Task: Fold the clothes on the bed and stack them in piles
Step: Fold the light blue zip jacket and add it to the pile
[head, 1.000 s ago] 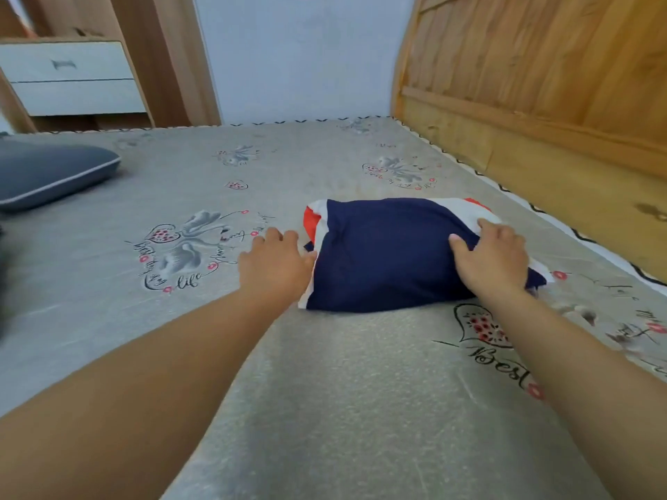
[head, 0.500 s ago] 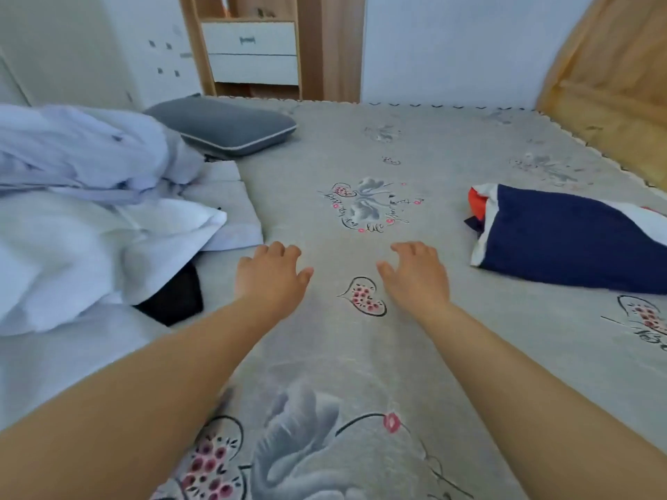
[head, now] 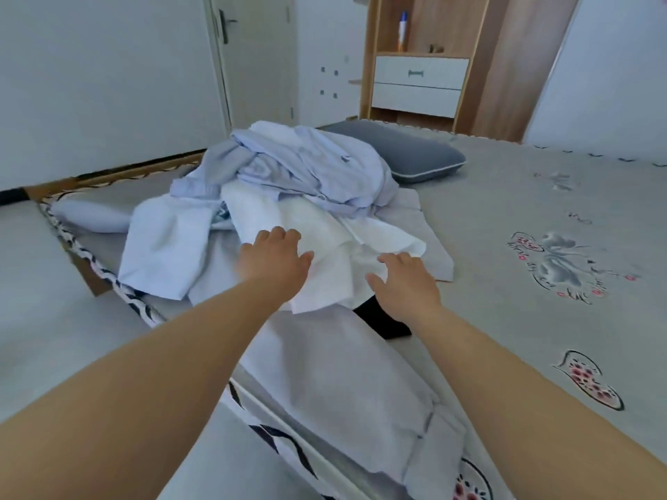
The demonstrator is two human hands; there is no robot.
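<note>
Grey bed point(head: 505, 225), both open hands over white garment point(head: 325, 243) of clothes heap point(head: 288, 175).

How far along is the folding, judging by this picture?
Nothing folded shows in this view. Both hands, left hand and right hand, reach open over a white garment at the front of the heap. Left to fold: that piece, the pale blue shirts and something black underneath.

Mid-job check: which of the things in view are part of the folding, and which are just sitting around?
Part of the job:
- white garment, under both open hands, left hand and right hand
- pale blue shirts heaped behind it
- black garment peeking out beneath

Just lying about:
- grey pillow
- bottle on the shelf unit
</note>
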